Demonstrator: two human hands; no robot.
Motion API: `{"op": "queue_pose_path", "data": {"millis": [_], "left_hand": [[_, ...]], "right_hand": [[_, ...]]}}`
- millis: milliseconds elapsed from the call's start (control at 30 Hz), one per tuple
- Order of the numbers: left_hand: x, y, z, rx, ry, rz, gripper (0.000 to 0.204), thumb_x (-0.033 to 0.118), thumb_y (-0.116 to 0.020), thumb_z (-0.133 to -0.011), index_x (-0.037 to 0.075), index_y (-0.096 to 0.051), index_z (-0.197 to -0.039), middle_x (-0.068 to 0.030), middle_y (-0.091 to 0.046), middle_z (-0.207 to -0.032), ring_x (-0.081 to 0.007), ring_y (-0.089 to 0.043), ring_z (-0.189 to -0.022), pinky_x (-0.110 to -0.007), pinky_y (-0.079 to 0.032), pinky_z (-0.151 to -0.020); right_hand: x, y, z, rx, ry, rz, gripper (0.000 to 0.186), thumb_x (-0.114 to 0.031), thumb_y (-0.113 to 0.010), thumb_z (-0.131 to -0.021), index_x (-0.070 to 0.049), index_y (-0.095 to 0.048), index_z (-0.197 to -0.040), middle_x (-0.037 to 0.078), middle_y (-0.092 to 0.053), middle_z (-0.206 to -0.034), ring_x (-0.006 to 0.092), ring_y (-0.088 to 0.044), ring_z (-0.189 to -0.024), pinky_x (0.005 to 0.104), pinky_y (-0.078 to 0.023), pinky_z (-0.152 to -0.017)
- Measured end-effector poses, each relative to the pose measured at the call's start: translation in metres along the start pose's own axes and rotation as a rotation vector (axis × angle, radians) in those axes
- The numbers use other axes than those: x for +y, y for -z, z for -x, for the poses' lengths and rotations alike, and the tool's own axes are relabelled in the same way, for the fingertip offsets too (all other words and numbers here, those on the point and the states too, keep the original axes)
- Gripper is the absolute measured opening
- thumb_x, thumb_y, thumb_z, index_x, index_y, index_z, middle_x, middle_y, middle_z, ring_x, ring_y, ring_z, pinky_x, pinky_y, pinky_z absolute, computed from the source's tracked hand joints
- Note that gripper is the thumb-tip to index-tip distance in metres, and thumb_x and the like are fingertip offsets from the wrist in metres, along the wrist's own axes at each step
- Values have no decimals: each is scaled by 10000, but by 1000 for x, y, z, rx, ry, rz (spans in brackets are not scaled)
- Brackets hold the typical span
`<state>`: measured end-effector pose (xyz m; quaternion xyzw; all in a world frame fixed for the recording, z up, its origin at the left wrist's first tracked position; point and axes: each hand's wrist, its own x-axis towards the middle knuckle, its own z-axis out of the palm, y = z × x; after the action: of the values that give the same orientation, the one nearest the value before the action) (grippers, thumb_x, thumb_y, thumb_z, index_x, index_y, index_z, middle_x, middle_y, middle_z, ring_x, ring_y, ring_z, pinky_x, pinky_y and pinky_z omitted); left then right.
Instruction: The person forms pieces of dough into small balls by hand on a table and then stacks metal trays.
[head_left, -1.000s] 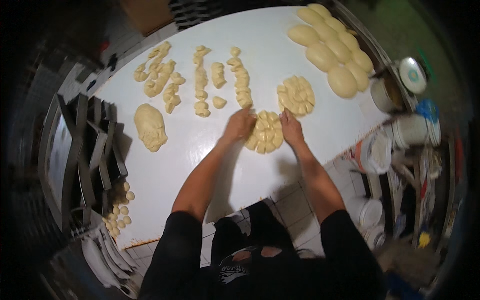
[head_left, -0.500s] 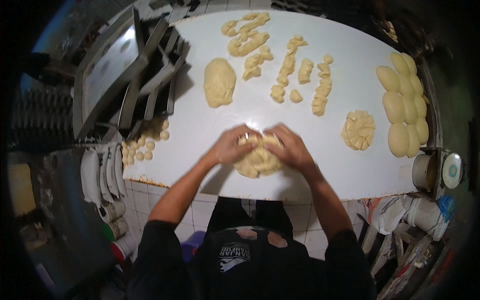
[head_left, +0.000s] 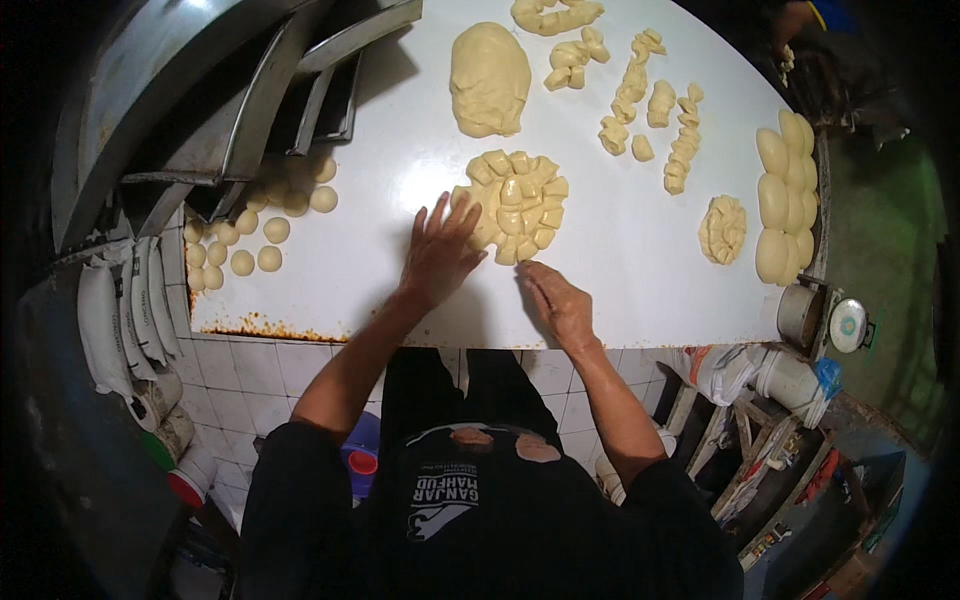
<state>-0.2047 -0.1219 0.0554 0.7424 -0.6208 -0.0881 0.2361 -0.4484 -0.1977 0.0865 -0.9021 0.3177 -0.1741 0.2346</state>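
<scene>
I have the left hand (head_left: 435, 255) palm down and spread wide, gripping nothing, its fingertips at the left edge of a scored dough round (head_left: 518, 205). That round lies on the white table (head_left: 620, 290), a little short of its middle, with cut segments standing around its rim and more blocks bunched at its centre.

The right hand (head_left: 560, 305) sits at the near side of the round with its fingers curled in; I can't make out whether something thin is pinched between them, or whether they touch the dough.

Straight beyond the round I see a smooth dough mound (head_left: 490, 80). To the far right of it lie a cluster of dough chunks (head_left: 576, 60), a lumpy dough strip (head_left: 632, 90) and a notched dough strip (head_left: 683, 140). Nearer and well to the right is a smaller scored round (head_left: 722, 230), just beside the packed oval dough pieces (head_left: 772, 200) along the table's right end. On the left, small dough balls (head_left: 270, 230) sit just in front of stacked metal trays (head_left: 250, 120).
</scene>
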Motion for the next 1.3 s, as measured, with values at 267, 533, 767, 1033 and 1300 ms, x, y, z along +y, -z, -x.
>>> {"op": "queue_pose_path", "data": {"millis": [267, 533, 767, 1033, 1300], "left_hand": [[38, 22, 92, -62, 479, 800, 488, 107, -708, -986, 25, -584, -1450, -172, -664, -1359, -271, -673, -1195, -374, -516, -1069], [82, 13, 152, -190, 910, 1367, 474, 351, -498, -1141, 17, -520, -1476, -149, -688, -1247, -237, -710, -1033, -372, -588, -973], [66, 27, 178, -237, 1127, 1924, 477, 374, -445, -1147, 17, -523, -1454, -164, -694, -1295, -272, -717, -1152, -398, -614, -964], [-5, -8, 96, -131, 453, 701, 349, 86, -625, -1022, -1, -596, -1359, -121, -680, -1174, -248, -692, -916, -349, -588, -820], [8, -27, 56, -178, -327, 399, 553, 32, -688, -917, 45, -537, -1449, -155, -597, -1404, -346, -668, -1211, -428, -589, -973]], "right_hand": [[-3, -69, -26, -51, 24, 352, 465, -82, -610, -945, -9, -546, -1400, 187, -658, -1419, 296, -768, -745, 416, -621, -581], [9, -69, -55, -292, -303, 91, 286, -150, -666, -912, -21, -624, -1164, 197, -686, -1087, 402, -737, -787, 520, -580, -634], [-128, -55, 103, -258, -116, -322, 298, -167, -591, -1019, -16, -657, -1267, 205, -719, -1223, 361, -728, -1044, 431, -596, -843], [-69, -50, 16, 37, -321, -110, 338, -139, -673, -992, -42, -652, -1315, 179, -690, -1350, 371, -688, -1194, 443, -577, -969], [-30, -59, -5, -275, -419, 259, 392, -123, -672, -959, -16, -632, -1335, 228, -732, -1208, 432, -719, -1006, 443, -602, -824]]}}
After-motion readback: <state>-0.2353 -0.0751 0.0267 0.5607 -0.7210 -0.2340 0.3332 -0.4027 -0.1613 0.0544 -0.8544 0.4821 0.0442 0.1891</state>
